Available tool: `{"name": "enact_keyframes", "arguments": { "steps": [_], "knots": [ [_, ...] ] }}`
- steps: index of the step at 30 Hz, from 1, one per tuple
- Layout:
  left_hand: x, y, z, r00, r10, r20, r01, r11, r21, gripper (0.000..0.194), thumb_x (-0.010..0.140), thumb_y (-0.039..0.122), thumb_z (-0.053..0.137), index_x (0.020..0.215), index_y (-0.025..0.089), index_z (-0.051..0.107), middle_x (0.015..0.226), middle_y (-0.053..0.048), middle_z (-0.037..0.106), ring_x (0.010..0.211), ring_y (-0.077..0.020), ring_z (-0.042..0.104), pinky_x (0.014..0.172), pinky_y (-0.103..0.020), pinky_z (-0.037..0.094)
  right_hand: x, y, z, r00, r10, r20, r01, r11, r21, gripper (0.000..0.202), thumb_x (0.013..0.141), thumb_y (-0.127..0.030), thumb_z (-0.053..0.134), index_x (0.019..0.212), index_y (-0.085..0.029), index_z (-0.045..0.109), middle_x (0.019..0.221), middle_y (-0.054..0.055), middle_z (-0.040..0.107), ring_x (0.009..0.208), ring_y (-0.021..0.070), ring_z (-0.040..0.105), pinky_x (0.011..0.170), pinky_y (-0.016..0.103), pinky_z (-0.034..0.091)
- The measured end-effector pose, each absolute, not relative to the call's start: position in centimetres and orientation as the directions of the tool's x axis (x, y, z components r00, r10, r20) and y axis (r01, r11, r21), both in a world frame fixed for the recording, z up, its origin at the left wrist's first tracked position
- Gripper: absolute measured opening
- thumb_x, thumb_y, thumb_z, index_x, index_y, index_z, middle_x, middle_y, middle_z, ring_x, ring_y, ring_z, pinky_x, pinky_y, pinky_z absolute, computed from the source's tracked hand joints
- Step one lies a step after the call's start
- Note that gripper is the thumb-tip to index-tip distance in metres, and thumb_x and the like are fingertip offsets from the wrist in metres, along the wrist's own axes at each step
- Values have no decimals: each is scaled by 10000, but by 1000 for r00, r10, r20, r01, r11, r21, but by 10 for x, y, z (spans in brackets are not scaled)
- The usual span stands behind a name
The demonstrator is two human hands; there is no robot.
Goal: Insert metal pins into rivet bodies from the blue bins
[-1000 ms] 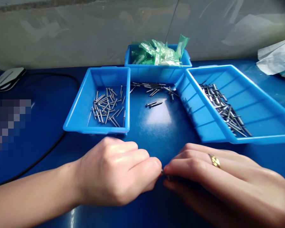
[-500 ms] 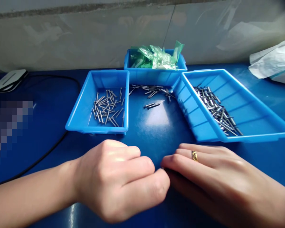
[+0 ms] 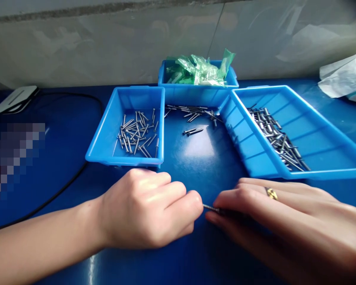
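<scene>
A thin threaded screw (image 3: 210,208) spans the small gap between my hands, over the blue tabletop. Its right end is pinched between thumb and forefinger of my right hand (image 3: 281,213), which wears a gold ring. My left hand (image 3: 157,209) is curled into a fist, and the screw's left end disappears at its forefinger. Whatever else lies inside that fist is hidden. Just beyond the left hand stands a blue bin of screws (image 3: 136,132). A larger blue bin (image 3: 320,130) with pop rivets (image 3: 279,138) stands beyond the right hand.
At the back, a blue bin (image 3: 163,75) holds green plastic packaging (image 3: 198,69). Loose rivets and screws (image 3: 192,131) lie between the bins. A black cable (image 3: 68,180) runs along the left from a white device (image 3: 16,99). White wrapping (image 3: 344,75) sits far right.
My hands have drawn apart, the right one moving rightward, and the screw between them has come into view. The whole view has shifted slightly.
</scene>
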State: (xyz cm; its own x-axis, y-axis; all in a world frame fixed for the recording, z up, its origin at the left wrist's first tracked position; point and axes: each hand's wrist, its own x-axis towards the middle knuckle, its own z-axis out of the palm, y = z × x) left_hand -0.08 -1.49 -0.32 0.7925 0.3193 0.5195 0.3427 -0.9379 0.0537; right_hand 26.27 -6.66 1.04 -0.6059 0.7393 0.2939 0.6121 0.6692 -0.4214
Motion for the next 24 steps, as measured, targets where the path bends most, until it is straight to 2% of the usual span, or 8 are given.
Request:
{"name": "enact_keyframes", "arguments": {
  "steps": [4,6,11,14,17,18,22,24],
  "knots": [
    [-1,-12,3,842,295,453,295,-953,72,319,1081,79,583,816,207,706,678,30,660,553,-164,532,496,-366,402,260,-70,8,-606,735,304,553,664,-503,448,1263,-290,481,833,-275,604,726,-28,687,517,142,611,535,294,473],
    [-1,-12,1,829,290,478,294,-953,68,300,1068,86,609,809,205,703,658,35,631,536,-162,512,487,-370,380,257,-69,7,-598,731,329,540,671,-509,426,1265,-293,473,863,-278,613,731,-22,701,532,148,636,533,289,492],
    [4,-15,-14,777,307,550,328,-943,62,316,1084,131,631,782,219,644,619,55,519,509,-157,440,494,-402,266,257,-66,8,-613,719,329,547,686,-480,376,1242,-218,490,886,-284,595,723,-29,706,510,154,599,521,323,483],
    [5,-16,-14,769,317,556,319,-943,96,380,1106,88,559,754,218,617,611,49,502,513,-166,409,492,-419,240,262,-66,10,-638,710,299,544,690,-477,363,1211,-146,491,890,-286,585,755,-23,723,584,159,656,557,314,499],
    [2,-14,-6,796,309,521,304,-948,98,419,1120,76,547,731,226,595,602,51,508,512,-168,411,484,-407,265,262,-67,10,-674,685,278,530,710,-463,372,1180,-72,485,884,-287,552,764,-29,709,639,152,684,617,296,520],
    [1,-14,-3,832,300,466,289,-952,98,419,1128,78,549,739,224,604,616,51,534,522,-166,433,487,-395,298,261,-67,9,-675,676,296,520,720,-459,367,1191,-83,487,891,-286,546,755,-35,694,625,147,667,613,300,510],
    [0,-13,5,869,282,406,264,-959,102,468,1163,102,512,721,225,604,628,43,548,537,-171,461,487,-391,340,256,-66,5,-637,678,366,495,724,-480,368,1262,-181,463,915,-276,538,725,-55,657,550,124,598,561,324,458],
    [1,-14,6,875,273,400,256,-962,97,452,1156,90,512,737,220,623,633,41,552,540,-177,469,486,-392,344,256,-67,6,-642,676,363,500,727,-470,386,1255,-150,454,897,-278,523,746,-48,688,586,126,646,579,319,473]
  ]
}}
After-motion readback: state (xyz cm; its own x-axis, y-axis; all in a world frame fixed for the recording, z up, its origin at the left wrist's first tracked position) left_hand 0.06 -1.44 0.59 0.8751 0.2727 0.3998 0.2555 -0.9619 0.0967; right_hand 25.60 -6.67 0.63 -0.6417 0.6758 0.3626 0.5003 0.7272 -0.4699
